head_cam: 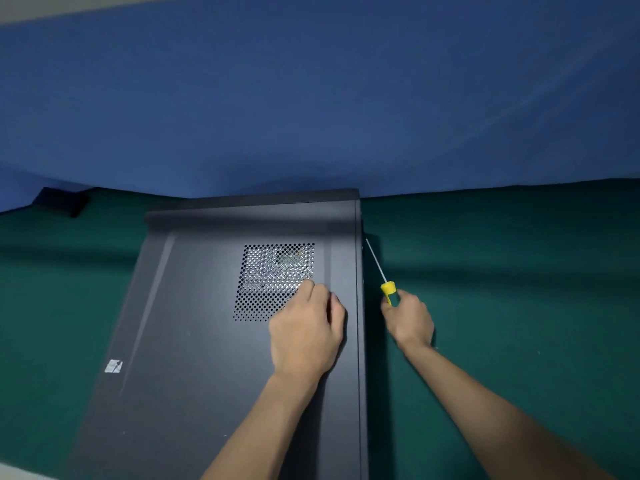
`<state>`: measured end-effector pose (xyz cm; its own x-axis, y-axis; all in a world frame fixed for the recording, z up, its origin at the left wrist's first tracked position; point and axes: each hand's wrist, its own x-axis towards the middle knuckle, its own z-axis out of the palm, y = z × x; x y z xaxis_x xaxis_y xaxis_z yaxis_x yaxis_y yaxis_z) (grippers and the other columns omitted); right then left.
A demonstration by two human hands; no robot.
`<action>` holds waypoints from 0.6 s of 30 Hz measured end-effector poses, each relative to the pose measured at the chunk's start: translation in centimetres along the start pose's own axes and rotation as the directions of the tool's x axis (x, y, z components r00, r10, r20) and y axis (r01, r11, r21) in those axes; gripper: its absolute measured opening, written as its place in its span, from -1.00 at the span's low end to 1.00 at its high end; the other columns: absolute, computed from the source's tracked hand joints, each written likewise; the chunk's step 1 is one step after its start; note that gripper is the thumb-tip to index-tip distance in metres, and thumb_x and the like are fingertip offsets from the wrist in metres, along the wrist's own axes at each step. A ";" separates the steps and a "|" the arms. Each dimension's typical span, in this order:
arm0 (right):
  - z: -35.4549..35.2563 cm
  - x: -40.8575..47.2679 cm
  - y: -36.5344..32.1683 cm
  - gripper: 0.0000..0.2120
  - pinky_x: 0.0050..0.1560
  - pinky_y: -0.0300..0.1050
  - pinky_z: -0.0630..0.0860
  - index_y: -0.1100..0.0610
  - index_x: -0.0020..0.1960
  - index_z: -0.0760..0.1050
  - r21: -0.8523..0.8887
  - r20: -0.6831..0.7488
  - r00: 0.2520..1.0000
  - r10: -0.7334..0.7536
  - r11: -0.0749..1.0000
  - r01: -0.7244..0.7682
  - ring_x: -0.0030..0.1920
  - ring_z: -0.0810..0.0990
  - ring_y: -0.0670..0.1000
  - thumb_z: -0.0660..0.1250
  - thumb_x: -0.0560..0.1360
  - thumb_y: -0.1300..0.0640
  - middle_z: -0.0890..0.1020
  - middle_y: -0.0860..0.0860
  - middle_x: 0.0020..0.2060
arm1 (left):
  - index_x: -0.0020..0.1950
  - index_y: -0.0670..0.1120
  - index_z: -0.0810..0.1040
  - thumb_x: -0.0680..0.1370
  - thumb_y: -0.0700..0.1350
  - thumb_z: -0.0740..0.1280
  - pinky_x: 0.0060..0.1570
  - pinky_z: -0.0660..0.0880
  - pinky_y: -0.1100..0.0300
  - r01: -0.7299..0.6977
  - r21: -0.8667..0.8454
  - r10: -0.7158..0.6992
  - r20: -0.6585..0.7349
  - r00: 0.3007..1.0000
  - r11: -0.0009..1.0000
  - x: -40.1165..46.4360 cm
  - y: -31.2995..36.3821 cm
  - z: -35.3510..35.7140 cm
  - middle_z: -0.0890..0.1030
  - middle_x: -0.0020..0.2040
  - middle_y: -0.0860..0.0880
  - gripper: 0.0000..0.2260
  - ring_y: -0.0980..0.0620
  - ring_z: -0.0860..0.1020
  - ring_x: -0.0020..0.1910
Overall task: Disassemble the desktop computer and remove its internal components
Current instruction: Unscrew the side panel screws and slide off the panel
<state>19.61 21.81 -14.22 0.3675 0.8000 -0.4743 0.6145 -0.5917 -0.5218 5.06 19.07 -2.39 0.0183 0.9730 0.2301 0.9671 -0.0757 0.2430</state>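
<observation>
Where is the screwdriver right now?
In the head view, the yellow-handled screwdriver is in the right hand, just right of the computer case, its shaft angled up along the case's right edge.

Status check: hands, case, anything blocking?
Left hand flat on side panel, bracing. Right hand gripping yellow screwdriver, tip at case's rear edge. Panel still on. Nothing in the way.

Left hand (306, 332): palm down, fingers curled, resting flat on the dark grey metal computer case panel (194, 341), forearm bare. Right hand (408, 320): just right of that panel's edge, closed in a fist grip around the yellow-handled screwdriver (387, 289), forearm extended.
</observation>
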 end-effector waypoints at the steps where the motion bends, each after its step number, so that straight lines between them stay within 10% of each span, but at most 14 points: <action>1: -0.2 -0.1 0.0 -0.82 -0.28 -0.11 0.38 0.13 -0.18 0.48 0.028 0.007 1.000 0.008 1.000 -0.008 -0.22 0.54 0.21 0.29 0.52 0.04 0.61 0.13 -0.26 | -0.36 -0.10 0.44 0.49 -0.04 0.14 -0.60 0.19 0.26 -0.004 0.002 0.004 0.000 1.000 1.000 0.0 0.0 0.0 0.43 -0.39 0.02 -0.74 0.04 0.37 -0.53; 10: -6.6 -7.5 -0.2 -0.82 -0.33 -0.12 0.39 0.26 -0.12 0.51 0.591 0.061 0.998 -0.026 0.806 -0.015 -0.47 0.46 -0.05 0.26 0.51 0.13 0.51 0.00 -0.47 | -0.33 -0.06 0.41 0.51 -0.08 0.29 -0.35 0.31 0.21 0.210 -0.314 -0.183 0.113 0.977 0.926 -1.4 -0.4 -1.2 0.45 -0.34 0.08 -0.78 0.10 0.42 -0.37; 18: -8.5 -19.8 -2.6 -0.84 -0.51 -0.20 0.40 0.05 -0.02 0.56 0.682 0.053 0.979 -0.195 0.724 0.107 -0.53 0.48 -0.02 0.26 0.55 0.01 0.55 0.01 -0.46 | -0.26 -0.18 0.54 0.51 -0.36 0.22 -0.56 0.34 0.31 0.558 -0.785 -0.303 0.481 0.823 0.270 -6.1 -3.9 -6.6 0.52 -0.44 -0.04 -0.80 0.13 0.41 -0.57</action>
<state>16.69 8.35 2.60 0.2030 0.8936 -0.4004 0.0086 -0.4105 -0.9118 -0.45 12.02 1.51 -0.1558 0.9283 -0.3377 0.0718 0.3516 0.9334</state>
